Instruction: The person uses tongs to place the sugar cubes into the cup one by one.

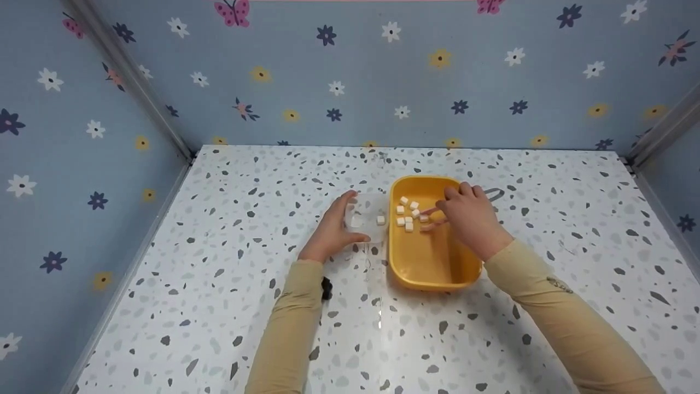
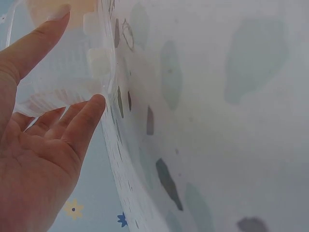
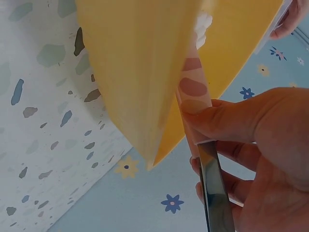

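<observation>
My left hand [image 1: 331, 232] holds a small clear plastic container [image 1: 365, 205] between thumb and fingers, on the table beside a yellow tub [image 1: 421, 268]. One white cube [image 1: 381, 220] shows in the container from the head view; in the left wrist view white cubes [image 2: 100, 63] show through its wall. My right hand [image 1: 471, 219] grips tongs [image 3: 216, 188] with a metal handle and pink ends, thumb on one side. Their pink tips [image 1: 432, 225] reach down into the tub, either side of a white cube [image 1: 424, 218]. Several other white cubes [image 1: 408, 220] lie loose at the tub's left side.
The speckled white table [image 1: 246, 328] stretches around the tub on every side. Flowered blue panels stand at the back [image 1: 361, 71] and left [image 1: 71, 164], and one more edges in at the right. A black thing [image 1: 326, 288] shows by the left sleeve.
</observation>
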{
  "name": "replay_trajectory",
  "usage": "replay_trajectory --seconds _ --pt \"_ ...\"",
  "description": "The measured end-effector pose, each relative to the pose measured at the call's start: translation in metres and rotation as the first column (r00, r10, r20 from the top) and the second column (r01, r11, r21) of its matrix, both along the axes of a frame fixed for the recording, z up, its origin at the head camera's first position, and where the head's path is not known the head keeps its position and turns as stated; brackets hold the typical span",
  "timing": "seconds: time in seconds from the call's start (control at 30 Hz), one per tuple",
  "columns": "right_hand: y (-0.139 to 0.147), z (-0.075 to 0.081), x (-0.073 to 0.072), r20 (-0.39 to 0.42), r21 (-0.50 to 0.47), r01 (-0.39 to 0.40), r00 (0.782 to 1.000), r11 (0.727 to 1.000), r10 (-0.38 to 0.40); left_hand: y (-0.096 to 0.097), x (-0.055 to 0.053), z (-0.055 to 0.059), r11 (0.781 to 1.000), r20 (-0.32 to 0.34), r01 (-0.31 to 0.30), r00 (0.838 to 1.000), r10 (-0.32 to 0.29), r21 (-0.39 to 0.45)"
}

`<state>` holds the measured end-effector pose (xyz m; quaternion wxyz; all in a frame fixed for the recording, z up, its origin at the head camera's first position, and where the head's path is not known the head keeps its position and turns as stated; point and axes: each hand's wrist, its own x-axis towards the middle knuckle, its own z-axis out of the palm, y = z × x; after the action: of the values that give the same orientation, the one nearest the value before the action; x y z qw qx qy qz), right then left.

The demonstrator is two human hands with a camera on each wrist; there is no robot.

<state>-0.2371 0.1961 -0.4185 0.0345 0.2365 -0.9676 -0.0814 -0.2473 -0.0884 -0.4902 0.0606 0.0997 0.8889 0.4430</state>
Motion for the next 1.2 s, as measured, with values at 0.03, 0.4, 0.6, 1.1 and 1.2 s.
replay_trajectory --seconds 0.03,0.4,0.6,1.1,1.2 --pt "0.0 0.0 -0.0001 0.001 0.002 0.0 1.0 1.0 0.0 -0.0001 -0.0004 -0.0002 1.0 0.001 0.001 1.0 -0.001 -0.002" --pt "0.0007 -0.0029 0.0013 -0.032 0.002 -0.021 0.999 1.0 0.021 -0.0014 -0.0011 -0.0016 1.0 -0.01 0.008 1.0 -0.007 0.024" --pt "0.0002 -0.0039 0.0012 -0.029 -0.008 -0.018 0.999 1.0 0.018 -0.001 -0.0004 -0.0018 1.0 -0.001 0.002 1.0 -0.002 0.026" --pt "0.0009 -0.0037 0.0019 -0.007 -0.015 -0.002 1.0 1.0 0.002 -0.0001 -0.0022 -0.0015 1.0 -0.005 0.0 1.0 0.0 0.014" --pt "0.0013 -0.0031 0.0023 -0.027 -0.018 -0.011 1.0 1.0 0.01 0.0001 -0.0023 -0.0011 1.0 -0.01 0.006 1.0 -0.006 0.019"
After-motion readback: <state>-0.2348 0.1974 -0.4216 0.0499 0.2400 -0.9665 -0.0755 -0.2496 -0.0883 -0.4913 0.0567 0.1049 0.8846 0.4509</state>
